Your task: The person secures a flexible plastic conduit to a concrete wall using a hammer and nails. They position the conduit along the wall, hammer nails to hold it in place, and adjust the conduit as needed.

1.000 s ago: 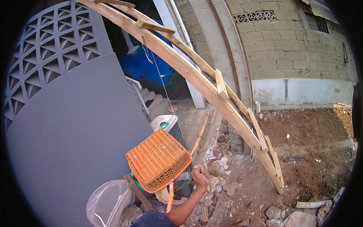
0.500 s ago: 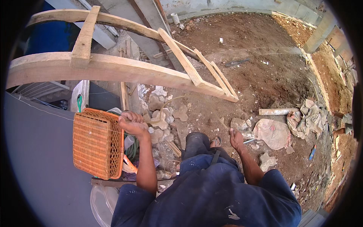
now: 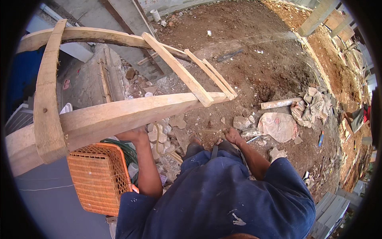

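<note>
My left hand [image 3: 134,134] reaches under the long curved wooden beam [image 3: 119,112], which hides its fingers. Beside that wrist stands an orange-brown wicker basket [image 3: 93,175] with a green hose [image 3: 129,153] and other items in it. A thin yellowish tube [image 3: 158,139] loops down over the rubble near my left forearm. Out to the right, my right hand [image 3: 232,136] is closed on a thin yellowish tube end [image 3: 209,130] pointing left, low over the dirt. Whether both pieces are one tube cannot be seen.
A wooden crosspiece [image 3: 47,95] and thin slats [image 3: 179,69] join the curved beams. Broken paving pieces [image 3: 159,133] lie below. To the right are a flattened sack [image 3: 277,126], a crumpled sack [image 3: 312,105], a pipe [image 3: 281,103] and a blue-handled tool [image 3: 320,138].
My view has shifted, and the beam now covers my left fingers, which gripped the tube by the basket rim before. My right hand has moved forward and left; its tube end now points left.
</note>
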The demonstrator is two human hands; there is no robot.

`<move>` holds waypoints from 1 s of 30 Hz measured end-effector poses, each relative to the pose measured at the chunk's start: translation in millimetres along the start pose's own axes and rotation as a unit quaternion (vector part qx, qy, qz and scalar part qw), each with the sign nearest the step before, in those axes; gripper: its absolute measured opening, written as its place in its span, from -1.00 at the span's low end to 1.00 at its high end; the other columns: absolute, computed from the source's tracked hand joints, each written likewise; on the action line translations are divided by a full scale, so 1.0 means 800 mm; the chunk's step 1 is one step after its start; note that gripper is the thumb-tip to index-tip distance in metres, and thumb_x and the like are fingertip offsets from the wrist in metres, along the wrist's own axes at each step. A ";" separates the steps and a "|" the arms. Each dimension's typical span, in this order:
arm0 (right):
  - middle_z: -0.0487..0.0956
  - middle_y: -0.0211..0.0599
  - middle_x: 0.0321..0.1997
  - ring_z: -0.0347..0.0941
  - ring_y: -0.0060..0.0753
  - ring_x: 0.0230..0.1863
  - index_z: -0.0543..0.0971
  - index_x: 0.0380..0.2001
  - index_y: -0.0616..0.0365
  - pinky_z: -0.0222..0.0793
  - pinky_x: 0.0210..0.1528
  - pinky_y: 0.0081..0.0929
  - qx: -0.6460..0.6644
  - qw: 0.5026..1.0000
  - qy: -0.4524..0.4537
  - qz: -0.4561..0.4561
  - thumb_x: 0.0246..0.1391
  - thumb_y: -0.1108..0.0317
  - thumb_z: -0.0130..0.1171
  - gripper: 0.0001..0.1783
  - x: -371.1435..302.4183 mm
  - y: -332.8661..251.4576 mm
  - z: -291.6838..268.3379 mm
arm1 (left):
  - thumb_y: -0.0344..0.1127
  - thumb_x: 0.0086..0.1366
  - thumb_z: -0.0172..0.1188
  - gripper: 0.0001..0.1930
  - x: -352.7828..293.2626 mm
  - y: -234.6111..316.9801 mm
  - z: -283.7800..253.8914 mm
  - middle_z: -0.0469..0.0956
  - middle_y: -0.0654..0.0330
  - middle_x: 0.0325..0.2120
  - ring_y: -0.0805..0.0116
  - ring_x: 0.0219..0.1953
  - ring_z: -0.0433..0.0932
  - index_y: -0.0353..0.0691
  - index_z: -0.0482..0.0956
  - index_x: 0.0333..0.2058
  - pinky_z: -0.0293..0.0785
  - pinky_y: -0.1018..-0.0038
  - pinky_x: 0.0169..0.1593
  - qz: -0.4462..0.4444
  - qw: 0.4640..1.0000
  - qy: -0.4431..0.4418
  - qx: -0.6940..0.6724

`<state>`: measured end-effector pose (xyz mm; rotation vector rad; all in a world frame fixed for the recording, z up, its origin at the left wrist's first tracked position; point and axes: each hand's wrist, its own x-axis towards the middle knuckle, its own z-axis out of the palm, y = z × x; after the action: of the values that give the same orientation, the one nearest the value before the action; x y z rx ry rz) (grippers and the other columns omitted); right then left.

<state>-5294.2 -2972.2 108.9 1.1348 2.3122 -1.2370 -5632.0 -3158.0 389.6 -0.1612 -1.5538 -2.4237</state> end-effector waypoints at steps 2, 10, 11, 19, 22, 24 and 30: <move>0.54 0.45 -0.30 0.49 0.40 -0.10 0.58 -0.27 0.41 0.39 -0.04 0.06 0.021 0.999 0.041 -0.006 0.26 -0.14 -0.16 -0.31 0.026 -0.064 -0.009 | 0.06 0.44 -0.11 -0.52 0.028 -0.019 -0.054 0.32 0.05 -0.01 0.18 -0.06 0.39 -0.22 0.18 0.08 0.52 0.28 -0.21 0.047 0.986 -0.110 0.117; 0.59 0.15 -0.33 0.52 0.13 -0.32 0.54 -0.25 0.42 0.44 -0.18 -0.10 0.248 0.957 0.148 0.036 0.32 -0.02 -0.15 -0.41 0.102 -0.133 0.015 | -0.02 0.37 -0.18 -0.60 0.112 -0.005 -0.020 0.22 0.23 -0.75 0.39 -0.76 0.12 -0.15 0.28 -0.58 0.11 0.46 -0.66 -0.127 0.951 -0.230 -0.162; 0.61 0.05 -0.36 0.54 -0.01 -0.38 0.54 -0.24 0.41 0.46 -0.24 -0.19 0.398 0.891 0.172 0.136 0.34 0.01 -0.17 -0.43 0.082 -0.163 -0.014 | -0.03 0.36 -0.19 -0.59 0.100 0.000 -0.005 0.18 0.23 -0.78 0.43 -0.79 0.05 -0.15 0.24 -0.60 0.02 0.49 -0.70 -0.110 0.978 -0.124 -0.122; 0.64 -0.11 -0.28 0.53 -0.37 -0.24 0.56 -0.11 0.42 0.41 -0.14 -0.38 0.464 0.799 0.372 -0.094 0.38 0.09 -0.15 -0.47 0.066 -0.213 -0.161 | -0.07 0.40 -0.23 -0.57 0.087 0.007 0.036 0.22 0.21 -0.71 0.43 -0.71 0.09 -0.23 0.30 -0.57 0.11 0.44 -0.61 -0.188 0.843 -0.388 -0.320; 0.64 -0.03 -0.12 0.55 -0.28 -0.18 0.56 -0.04 0.40 0.42 -0.05 -0.32 0.492 0.862 0.091 -0.080 0.38 0.07 -0.13 -0.46 0.095 -0.266 -0.189 | -0.08 0.41 -0.23 -0.59 0.076 0.019 0.057 0.23 0.20 -0.69 0.41 -0.67 0.14 -0.24 0.32 -0.53 0.15 0.41 -0.55 -0.169 0.802 -0.445 -0.362; 0.65 -0.09 -0.17 0.56 -0.31 -0.23 0.58 -0.10 0.39 0.46 -0.09 -0.35 0.452 0.889 -0.012 -0.071 0.39 0.06 -0.12 -0.46 0.105 -0.293 -0.191 | -0.03 0.41 -0.23 -0.56 0.082 0.014 0.044 0.21 0.23 -0.69 0.41 -0.68 0.11 -0.23 0.31 -0.53 0.15 0.38 -0.56 -0.168 0.807 -0.442 -0.355; 0.65 -0.20 -0.36 0.54 -0.40 -0.47 0.63 -0.23 0.33 0.46 -0.30 -0.38 0.511 0.847 -0.113 -0.096 0.35 -0.05 -0.08 -0.42 0.078 -0.343 -0.192 | -0.06 0.43 -0.19 -0.66 0.064 0.008 0.031 0.25 0.28 -0.56 0.41 -0.53 0.23 -0.13 0.32 -0.45 0.24 0.41 -0.41 -0.073 0.877 -0.462 -0.106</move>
<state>-5523.8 -2906.9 322.2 0.8987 1.5419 -2.6610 -5680.7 -3146.0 417.6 -1.4793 -1.6062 -2.7932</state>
